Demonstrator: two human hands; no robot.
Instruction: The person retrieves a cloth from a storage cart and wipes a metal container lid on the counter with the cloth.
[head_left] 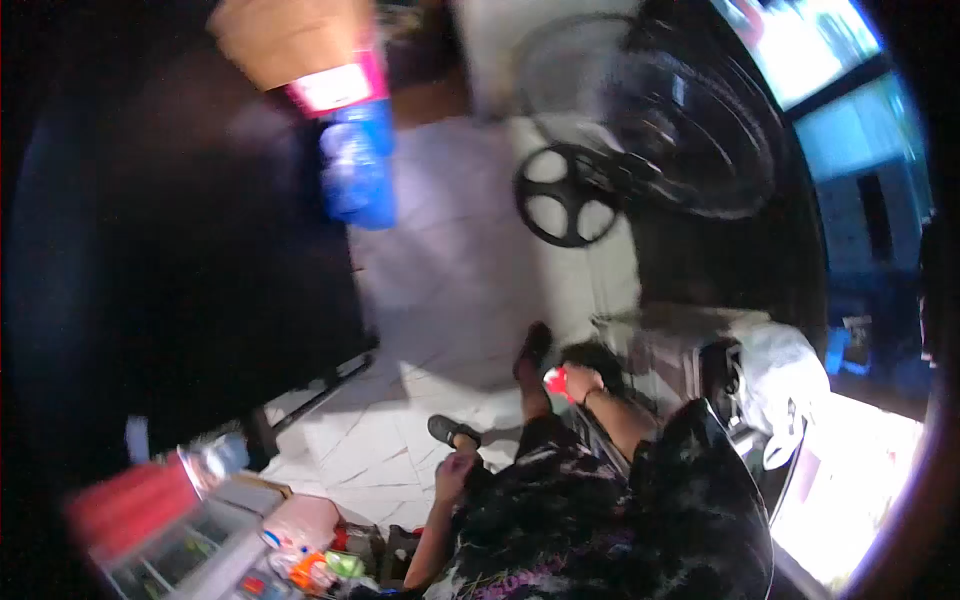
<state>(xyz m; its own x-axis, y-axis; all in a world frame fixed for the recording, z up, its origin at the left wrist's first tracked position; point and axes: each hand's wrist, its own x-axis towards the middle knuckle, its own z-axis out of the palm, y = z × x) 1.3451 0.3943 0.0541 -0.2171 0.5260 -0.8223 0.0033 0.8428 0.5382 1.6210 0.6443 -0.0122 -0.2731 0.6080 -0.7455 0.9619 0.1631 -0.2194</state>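
My right hand (584,383) hangs low beside my right thigh, its fingers closed round a small red and white item (557,382). The kind of that item is too blurred to make out. Free of any visible object, my left hand (455,472) hangs by my left leg above the tiled floor. Its fingers are small and smeared, so I cannot see how far they are curled. A dark shoe (455,431) shows on my left foot, and another dark shoe (534,347) is farther forward.
Ahead on the right stands a black fan-like machine (690,130) with a black spoked wheel (569,195). A large dark surface (180,270) fills the left. Blue plastic (360,170) sits below a cardboard box (290,45). Behind me are a red box (135,510) and a white bag (785,375).
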